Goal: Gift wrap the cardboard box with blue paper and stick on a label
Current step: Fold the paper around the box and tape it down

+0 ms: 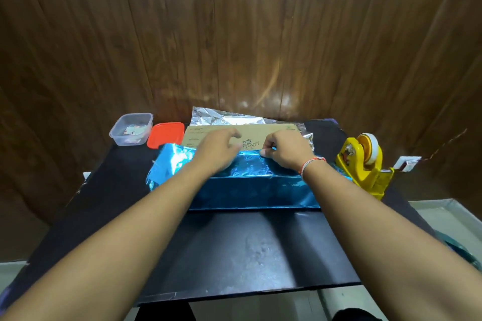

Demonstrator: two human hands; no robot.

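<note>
Head view, angled down, apparently near table [234,255]

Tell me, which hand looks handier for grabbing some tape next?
Probably the right hand. The yellow tape dispenser stands on its side of the table, just beyond that wrist, while the left hand lies flat on the blue paper, holding it against the cardboard box.

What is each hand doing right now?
Left hand: fingers spread, pressing the blue paper onto the cardboard box.
Right hand: pinching the blue paper's edge.
</note>
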